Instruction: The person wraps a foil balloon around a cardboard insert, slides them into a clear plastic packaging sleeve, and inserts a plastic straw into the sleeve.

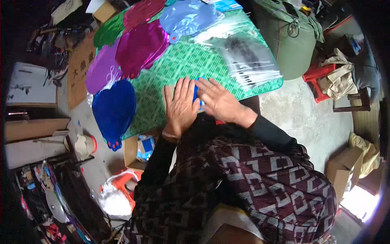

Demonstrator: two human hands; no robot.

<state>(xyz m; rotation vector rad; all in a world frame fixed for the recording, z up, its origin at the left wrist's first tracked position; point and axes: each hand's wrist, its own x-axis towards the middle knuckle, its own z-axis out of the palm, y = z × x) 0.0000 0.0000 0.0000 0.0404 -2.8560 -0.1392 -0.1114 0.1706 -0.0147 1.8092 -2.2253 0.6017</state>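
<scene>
Both of my hands lie at the near edge of the green checked tabletop (162, 69). My left hand (178, 103) is palm down with its fingers stretched out, over the left side of a small blue piece (196, 92). From the right, my right hand (219, 99) rests on the same piece, fingers extended and slightly apart. Most of the blue piece is hidden under the hands, so its kind cannot be made out. To the left lies a flat dark blue foil balloon (114, 107), partly over the table edge. Beyond it are a purple balloon (101, 71) and a magenta one (140, 49).
A light blue foil balloon (189, 18) and a green one (109, 32) lie farther back. Clear plastic bags (252, 61) cover the table's right side. A big green sack (284, 44) stands beyond. A red stool (319, 79) is right; a cardboard box (131, 152) sits below left.
</scene>
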